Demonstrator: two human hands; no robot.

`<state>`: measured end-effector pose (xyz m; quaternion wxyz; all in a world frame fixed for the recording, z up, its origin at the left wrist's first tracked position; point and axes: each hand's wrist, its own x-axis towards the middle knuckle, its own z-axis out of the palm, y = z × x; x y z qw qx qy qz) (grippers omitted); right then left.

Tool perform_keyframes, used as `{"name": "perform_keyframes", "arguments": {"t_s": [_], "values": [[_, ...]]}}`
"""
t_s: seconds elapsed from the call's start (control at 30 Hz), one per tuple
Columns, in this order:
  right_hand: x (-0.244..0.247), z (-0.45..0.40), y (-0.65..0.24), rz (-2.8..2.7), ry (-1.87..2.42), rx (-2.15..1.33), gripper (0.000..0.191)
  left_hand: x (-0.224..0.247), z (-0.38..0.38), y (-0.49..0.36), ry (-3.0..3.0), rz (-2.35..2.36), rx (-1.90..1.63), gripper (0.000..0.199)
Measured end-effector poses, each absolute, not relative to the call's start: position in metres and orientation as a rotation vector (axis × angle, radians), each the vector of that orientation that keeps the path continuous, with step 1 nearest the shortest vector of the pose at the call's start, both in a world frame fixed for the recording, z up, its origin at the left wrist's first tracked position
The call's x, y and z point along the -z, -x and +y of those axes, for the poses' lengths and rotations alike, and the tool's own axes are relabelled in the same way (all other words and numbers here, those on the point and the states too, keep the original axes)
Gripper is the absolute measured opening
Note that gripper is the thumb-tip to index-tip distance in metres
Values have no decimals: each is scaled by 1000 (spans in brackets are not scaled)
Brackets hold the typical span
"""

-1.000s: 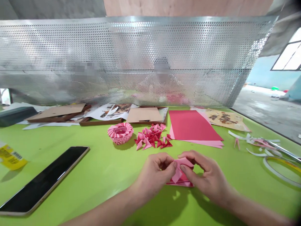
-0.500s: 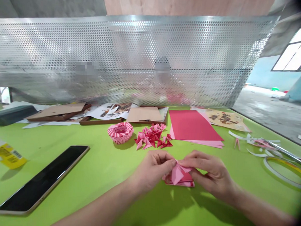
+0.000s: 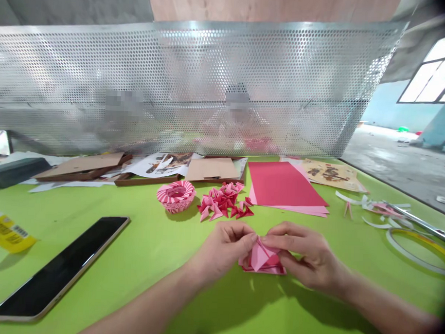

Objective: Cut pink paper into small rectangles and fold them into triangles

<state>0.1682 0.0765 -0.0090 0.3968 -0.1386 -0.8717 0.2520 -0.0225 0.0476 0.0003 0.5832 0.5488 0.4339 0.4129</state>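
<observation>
Head view: a folded pink-and-red paper piece (image 3: 263,260) was held between both hands, its lower edge apparently resting on the lime-green tabletop (image 3: 149,281). Its left side was pinched by the left hand (image 3: 221,250), while its upper right was grasped by the right hand (image 3: 307,253), the two hands nearly meeting over the top fold. Beyond the hands, a heap of small red-and-pink folded paper triangles (image 3: 221,203) was seen beside a round striped pink paper bowl (image 3: 175,196). A stack of red and pink paper sheets (image 3: 282,186) lay farther off, behind the right hand. A black smartphone with a gold edge (image 3: 58,268) lay well to the left.
</observation>
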Motion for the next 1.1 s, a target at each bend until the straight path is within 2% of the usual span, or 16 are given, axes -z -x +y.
{"name": "perform_keyframes", "arguments": {"t_s": [0.1,0.27,0.4,0.67,1.1], "values": [[8,74,-168,-2127,469,-849,38,-3,47,21,-1371,1060,-996,19],[11,70,-161,-1884,753,-1254,23,-6,43,16,-1505,1091,-1037,17],[17,70,-152,-1782,812,-1423,19,-4,42,14,-1552,1107,-1017,18],[16,74,-151,-1782,757,-1451,16,-1,45,16,-1521,1154,-974,16],[13,73,-154,-1949,811,-1226,16,-3,42,15,-1380,1155,-916,18]]}}
